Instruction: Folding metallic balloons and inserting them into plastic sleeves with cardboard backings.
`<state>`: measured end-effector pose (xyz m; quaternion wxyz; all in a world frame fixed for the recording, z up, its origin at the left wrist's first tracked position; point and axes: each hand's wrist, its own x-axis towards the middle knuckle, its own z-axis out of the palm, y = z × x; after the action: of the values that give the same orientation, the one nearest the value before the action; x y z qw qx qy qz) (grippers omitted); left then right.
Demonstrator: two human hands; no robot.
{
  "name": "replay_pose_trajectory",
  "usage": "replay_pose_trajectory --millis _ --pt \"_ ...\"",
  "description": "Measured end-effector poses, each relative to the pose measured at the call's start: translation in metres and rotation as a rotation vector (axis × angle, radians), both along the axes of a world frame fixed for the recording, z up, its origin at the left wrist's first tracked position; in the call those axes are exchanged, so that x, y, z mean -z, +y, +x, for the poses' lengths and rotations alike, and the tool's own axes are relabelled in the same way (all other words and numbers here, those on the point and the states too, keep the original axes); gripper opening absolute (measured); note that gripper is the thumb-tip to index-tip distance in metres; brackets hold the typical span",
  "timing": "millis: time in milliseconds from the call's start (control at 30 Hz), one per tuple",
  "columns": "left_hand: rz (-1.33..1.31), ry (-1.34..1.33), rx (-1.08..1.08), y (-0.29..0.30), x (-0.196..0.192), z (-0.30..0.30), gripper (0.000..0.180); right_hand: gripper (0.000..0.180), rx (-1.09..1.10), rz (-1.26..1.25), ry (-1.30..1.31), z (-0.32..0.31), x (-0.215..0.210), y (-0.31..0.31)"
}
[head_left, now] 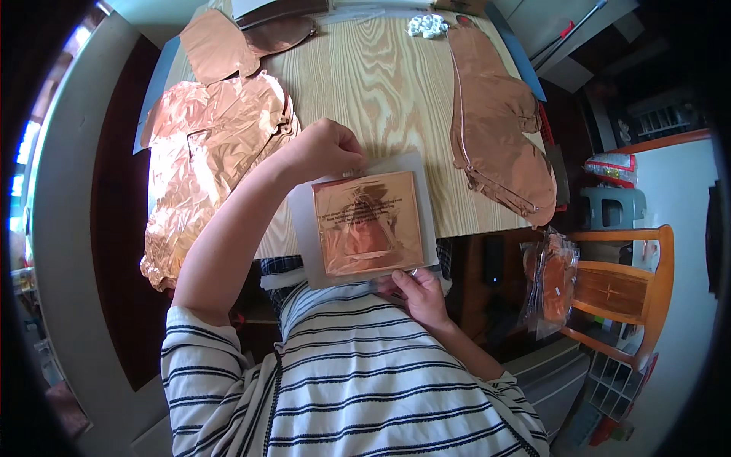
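Note:
In front of my body is a flat frosted plastic bag (302, 228), with a folded copper-coloured foil piece (411, 221) inside it. Dark print shows across its front. My left hand (326, 152) reaches over from the left, fingers pinched together at the bag's upper edge. My right hand (422, 297) grips the lower edge, thumb on top and the other fingers underneath. The bag hangs partly over the table's near edge.
Crumpled copper foil sheets (213, 152) cover the table's left side. Flat copper foil shapes (495, 114) lie at the right, near a cluster of small white pieces (428, 27). A wooden chair (609, 293) at the right bears clear bags of copper-coloured pieces (552, 278).

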<state>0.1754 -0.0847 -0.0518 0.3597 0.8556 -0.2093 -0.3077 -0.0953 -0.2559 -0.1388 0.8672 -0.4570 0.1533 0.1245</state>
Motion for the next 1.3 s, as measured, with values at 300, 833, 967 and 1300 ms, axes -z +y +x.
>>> replay_pose_trajectory --millis 300,833,967,1300 --pt "-0.027 0.066 0.016 -0.003 0.004 0.003 0.023 0.021 0.041 -0.083 -0.045 -0.001 0.008 0.0" --pt "-0.029 -0.735 0.281 0.007 0.037 -0.048 0.043 0.024 0.115 -0.095 0.027 0.006 0.003 0.007" --pt "0.204 -0.729 0.274 0.005 0.024 -0.081 0.07 0.025 0.102 -0.085 -0.017 0.006 0.002 0.007" --pt "-0.27 -0.473 -0.069 0.026 0.017 -0.073 0.058 0.021 0.124 -0.105 -0.016 0.008 0.009 0.005"
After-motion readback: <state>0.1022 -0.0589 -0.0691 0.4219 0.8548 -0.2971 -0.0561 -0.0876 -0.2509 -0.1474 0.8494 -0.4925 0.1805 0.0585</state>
